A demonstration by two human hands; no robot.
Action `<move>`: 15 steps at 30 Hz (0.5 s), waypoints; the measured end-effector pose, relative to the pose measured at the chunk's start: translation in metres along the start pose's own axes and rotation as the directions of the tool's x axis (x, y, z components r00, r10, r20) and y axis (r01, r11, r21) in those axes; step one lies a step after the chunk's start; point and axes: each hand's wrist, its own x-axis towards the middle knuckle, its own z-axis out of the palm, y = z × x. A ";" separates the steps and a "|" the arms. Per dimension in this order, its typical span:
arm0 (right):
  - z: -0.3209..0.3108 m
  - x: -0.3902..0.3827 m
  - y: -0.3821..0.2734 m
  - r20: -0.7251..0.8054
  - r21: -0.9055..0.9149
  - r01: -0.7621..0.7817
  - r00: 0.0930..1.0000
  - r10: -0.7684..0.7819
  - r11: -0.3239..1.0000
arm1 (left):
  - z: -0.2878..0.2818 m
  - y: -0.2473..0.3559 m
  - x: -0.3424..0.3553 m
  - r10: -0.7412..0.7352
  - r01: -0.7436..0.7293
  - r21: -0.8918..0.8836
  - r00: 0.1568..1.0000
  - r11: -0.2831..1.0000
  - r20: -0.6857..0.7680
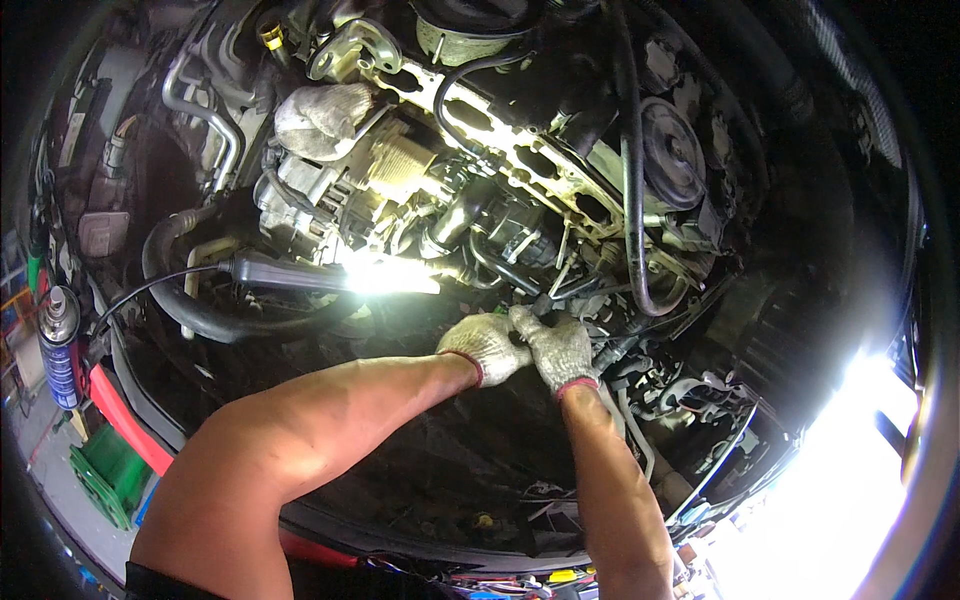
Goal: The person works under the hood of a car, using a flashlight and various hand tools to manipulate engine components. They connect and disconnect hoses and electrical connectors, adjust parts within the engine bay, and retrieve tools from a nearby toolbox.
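Both my hands wear whitish knit work gloves and meet at the front of an open engine bay. My left hand [485,347] has its fingers curled, with the tips hidden beside the other glove. Close against it, my right hand [562,350] is bent with thumb and fingers drawn together next to a dark hose end [541,304]. What either hand grips is hidden. A lit work lamp [300,276] lies just to the left, shining over the metal parts. Behind it sits the alternator [300,190], with a crumpled whitish cloth or glove [322,120] on top.
A bare metal flange [535,160] with several dark ports runs across the engine. A black hose [632,160] loops down at the right. The lamp's cable [150,285] trails left, near a spray can [62,350]. Bright glare fills the lower right.
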 end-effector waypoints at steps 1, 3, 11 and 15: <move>0.000 -0.001 -0.002 -0.022 -0.005 -0.026 0.999 0.026 1.000 | -0.001 0.001 -0.003 -0.024 0.023 -0.028 0.999 0.999 -0.030; 0.002 -0.001 0.001 -0.006 0.167 -0.004 1.000 0.005 0.986 | 0.002 -0.006 0.006 -0.033 0.032 0.042 0.999 0.999 0.029; 0.010 0.005 0.023 0.127 0.650 -0.007 0.987 -0.100 0.760 | -0.023 -0.004 0.014 -0.066 0.101 -0.097 0.949 0.990 0.309; 0.014 0.009 0.014 0.060 0.150 0.099 0.992 -0.109 0.984 | 0.002 -0.007 0.011 0.039 -0.056 0.211 0.995 0.976 0.088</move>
